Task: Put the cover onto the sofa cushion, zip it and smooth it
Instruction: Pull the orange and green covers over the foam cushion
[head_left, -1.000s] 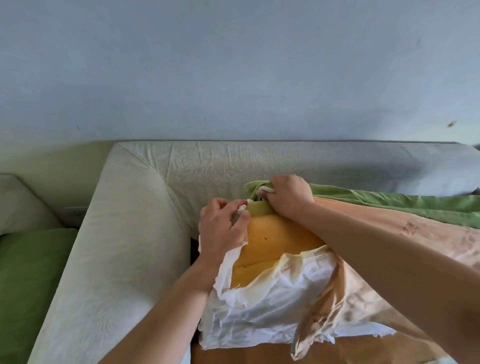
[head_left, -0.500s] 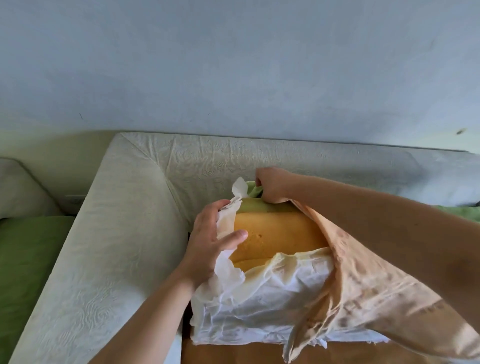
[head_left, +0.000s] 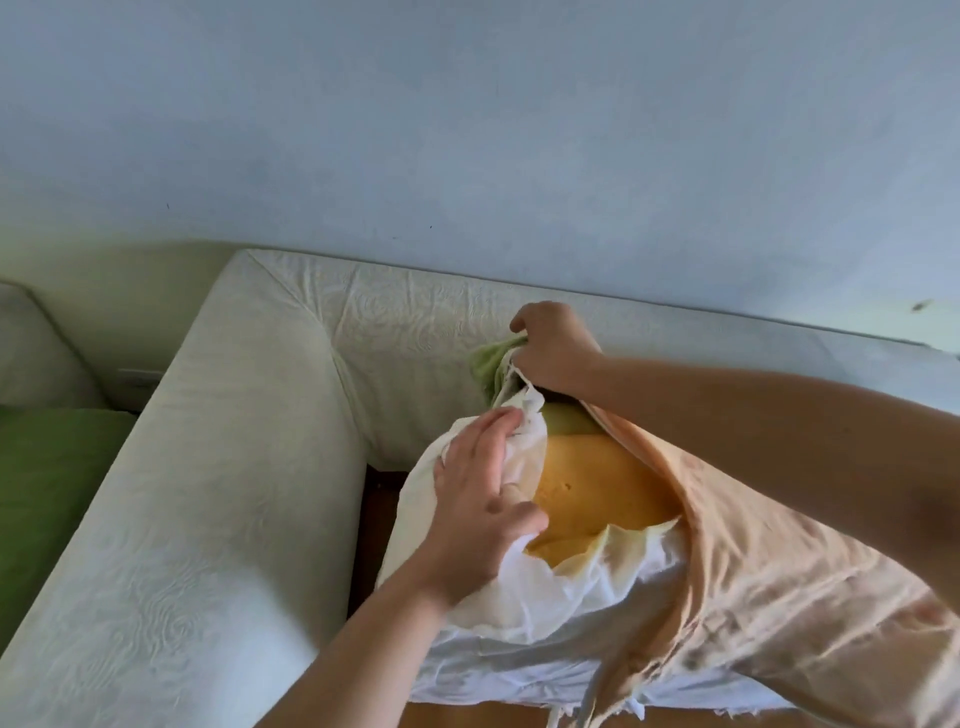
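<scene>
The sofa cushion (head_left: 597, 493) is a yellow-orange foam block lying on the sofa seat, its end bare. A cover (head_left: 753, 582), peach outside with a white lining (head_left: 550, 597), wraps it, and green fabric (head_left: 485, 361) shows at the far corner. My left hand (head_left: 483, 499) lies on the white lining at the cushion's left edge, with its fingers bunching the cloth. My right hand (head_left: 553, 351) is closed on the cover's far corner against the sofa back.
The pale sofa armrest (head_left: 208, 493) runs along the left, the sofa back (head_left: 405, 332) stands behind the cushion. A green cushion (head_left: 47, 478) lies on another seat at far left. A dark gap (head_left: 371, 499) separates armrest and cushion. A blue-grey wall is behind.
My right hand has pulled the cover's far corner upward and back. My left hand slid from the corner down onto the white lining at the cushion's left side. The camera tilted.
</scene>
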